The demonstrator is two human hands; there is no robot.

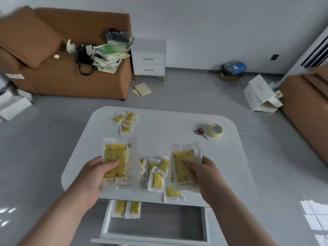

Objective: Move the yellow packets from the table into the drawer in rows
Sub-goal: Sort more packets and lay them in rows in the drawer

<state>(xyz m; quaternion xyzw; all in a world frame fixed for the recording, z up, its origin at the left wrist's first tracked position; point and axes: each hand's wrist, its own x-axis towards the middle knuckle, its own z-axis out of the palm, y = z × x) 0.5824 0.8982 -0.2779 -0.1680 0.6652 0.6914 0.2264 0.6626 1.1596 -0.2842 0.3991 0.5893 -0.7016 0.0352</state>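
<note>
Head view: the person is standing at the white table [159, 139] with the drawer [156, 222] pulled open below its near edge. The left hand [94, 176] is gripping one yellow packet [116, 162], thumb lying across its face and fingers closed behind it, and is holding it above the near left part of the table. The right hand [204, 174] is clamping a second yellow packet [183, 166] in the same manner, above the near right part. The two hands are working well apart, each carrying its own packet. Two packets [126, 208] are already lying side by side at the far left corner of the drawer, forming the start of a first row; the remainder of the drawer floor is showing bare. A loose pile of packets [156, 173] is resting on the table between the hands, and a smaller cluster [125, 121] is lying near the far left edge. Scissors [201, 133] and a tape roll [216, 130] are sitting at the far right, clear of the work. Judged from this layout, the task is standing at an early stage: most packets are awaiting transfer, and the two held packets are presumably going next into the row.
</note>
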